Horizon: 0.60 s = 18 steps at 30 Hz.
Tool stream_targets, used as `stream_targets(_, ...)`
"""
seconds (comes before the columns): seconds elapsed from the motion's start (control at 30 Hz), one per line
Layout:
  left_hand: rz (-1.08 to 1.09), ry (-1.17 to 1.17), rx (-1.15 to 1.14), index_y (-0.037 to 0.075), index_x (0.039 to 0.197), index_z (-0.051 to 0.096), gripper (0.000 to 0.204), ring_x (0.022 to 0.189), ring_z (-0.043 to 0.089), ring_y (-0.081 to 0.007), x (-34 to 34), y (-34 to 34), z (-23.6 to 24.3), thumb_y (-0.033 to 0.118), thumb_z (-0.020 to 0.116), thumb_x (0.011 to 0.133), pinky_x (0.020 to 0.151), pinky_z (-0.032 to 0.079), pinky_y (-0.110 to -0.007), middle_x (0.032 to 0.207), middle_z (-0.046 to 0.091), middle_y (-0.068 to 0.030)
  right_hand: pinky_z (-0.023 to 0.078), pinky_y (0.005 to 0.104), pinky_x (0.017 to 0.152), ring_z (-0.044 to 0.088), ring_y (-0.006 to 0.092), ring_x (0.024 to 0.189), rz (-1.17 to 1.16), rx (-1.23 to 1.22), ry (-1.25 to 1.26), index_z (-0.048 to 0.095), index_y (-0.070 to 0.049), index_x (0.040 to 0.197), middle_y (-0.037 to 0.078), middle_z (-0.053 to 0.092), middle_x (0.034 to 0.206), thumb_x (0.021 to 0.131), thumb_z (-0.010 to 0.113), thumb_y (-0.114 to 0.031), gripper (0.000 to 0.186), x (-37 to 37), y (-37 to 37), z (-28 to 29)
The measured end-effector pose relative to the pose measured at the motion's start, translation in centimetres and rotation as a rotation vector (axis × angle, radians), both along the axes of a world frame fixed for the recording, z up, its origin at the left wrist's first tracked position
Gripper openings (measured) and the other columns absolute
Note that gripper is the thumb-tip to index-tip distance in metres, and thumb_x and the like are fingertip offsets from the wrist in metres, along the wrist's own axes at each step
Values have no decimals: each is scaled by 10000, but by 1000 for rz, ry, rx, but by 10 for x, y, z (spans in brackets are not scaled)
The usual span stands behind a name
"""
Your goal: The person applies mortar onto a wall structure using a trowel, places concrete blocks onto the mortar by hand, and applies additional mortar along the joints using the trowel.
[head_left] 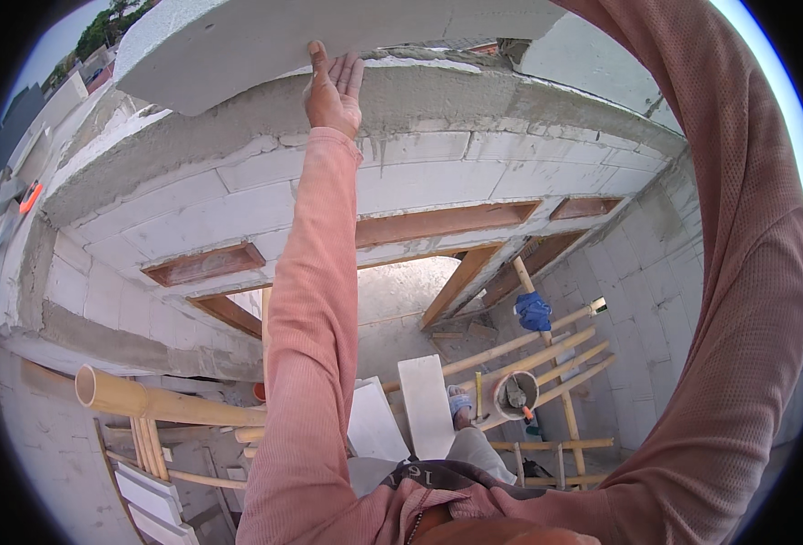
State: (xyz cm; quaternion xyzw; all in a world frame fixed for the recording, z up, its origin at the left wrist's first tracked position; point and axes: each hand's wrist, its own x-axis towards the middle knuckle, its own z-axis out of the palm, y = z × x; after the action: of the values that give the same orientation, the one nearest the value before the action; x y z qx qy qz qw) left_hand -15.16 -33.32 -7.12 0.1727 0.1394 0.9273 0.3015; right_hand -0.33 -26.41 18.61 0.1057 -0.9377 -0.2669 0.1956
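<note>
A large white aerated concrete block [238, 59] is at the top of the head view, its lower edge tilted just above the grey mortar-covered top of the wall [438, 100]. My left hand [333, 95] is raised to that edge, thumb against the block's face and fingers stretched at its underside, supporting it. A narrow gap shows between block and wall beside my fingers. My right arm [746, 227] curves up along the right side and leaves the view at the top; the right hand is out of sight.
Another block [592, 64] stands on the wall at the right. Below are bamboo poles [174, 404], a mortar bucket [517, 395] beside my foot, a blue cloth [534, 312] on a pole, and loose white blocks [426, 404]. A wooden door frame [460, 286] opens through the wall.
</note>
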Motion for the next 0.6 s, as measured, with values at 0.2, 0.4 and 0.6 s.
stream_targets(0.2,63,36,-123,-154,1398,295,885,1239,541,-358,-19,16,-24,400,746,875,1063,518,-393,1338,452,-291,297,428,1159,357,360,1396,3,-88,-152,273,13,1517,267,347,1506,733,782,-597,1116,-46,55,-15)
stream_targets(0.4,121,170,-195,-203,1348,322,905,1174,595,-364,-37,25,-31,415,768,858,1017,542,-382,1290,495,-309,227,445,1203,250,382,1465,-29,-80,-143,235,11,1534,272,253,1575,687,797,-645,1209,-58,86,-30)
stream_targets(0.6,85,251,-276,-228,1329,304,924,1166,603,-395,-45,22,-31,425,761,860,1010,547,-411,1242,523,-336,196,456,1215,227,380,1475,-100,-105,-129,239,-10,1540,256,259,1578,700,777,-665,1193,-59,100,-26)
